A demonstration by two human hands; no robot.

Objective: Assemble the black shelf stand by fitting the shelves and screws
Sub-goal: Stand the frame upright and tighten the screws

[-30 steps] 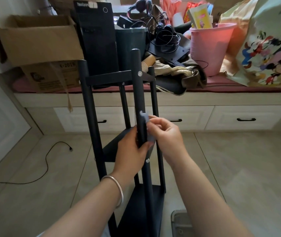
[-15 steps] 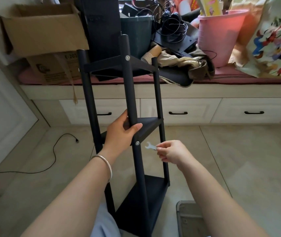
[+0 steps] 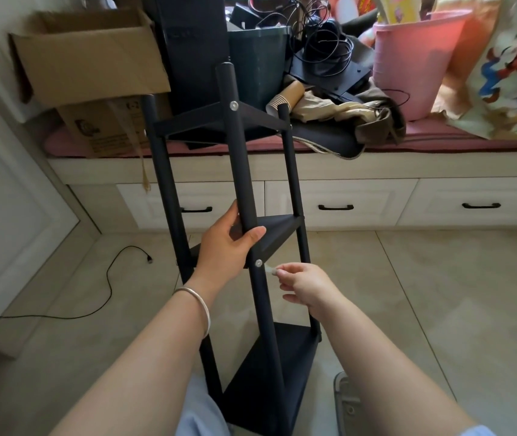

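Black shelf stand (image 3: 244,171) — left hand (image 3: 230,243) holds post, right hand (image 3: 302,283) pinches wrench (image 3: 270,270) — cardboard box (image 3: 90,55) behind.

Beyond the hands: cardboard box (image 3: 87,55) far left, pink bucket (image 3: 414,61) far right, black cable (image 3: 100,297) on floor left.

Head view: two bare hands at the front post of a black three-tier shelf stand (image 3: 241,171) standing on a tiled floor.

The left hand (image 3: 230,243), a silver bangle (image 3: 199,305) on its wrist, grips the front post at centre frame, just above a silver screw (image 3: 258,263) beside the middle shelf. The right hand (image 3: 304,284) pinches a small, blurred pale tool (image 3: 270,270) just right of that screw. A second screw (image 3: 234,105) shows at the top shelf. In the upper frame: a cardboard box (image 3: 87,55) at left, a pink bucket (image 3: 414,61) at right.
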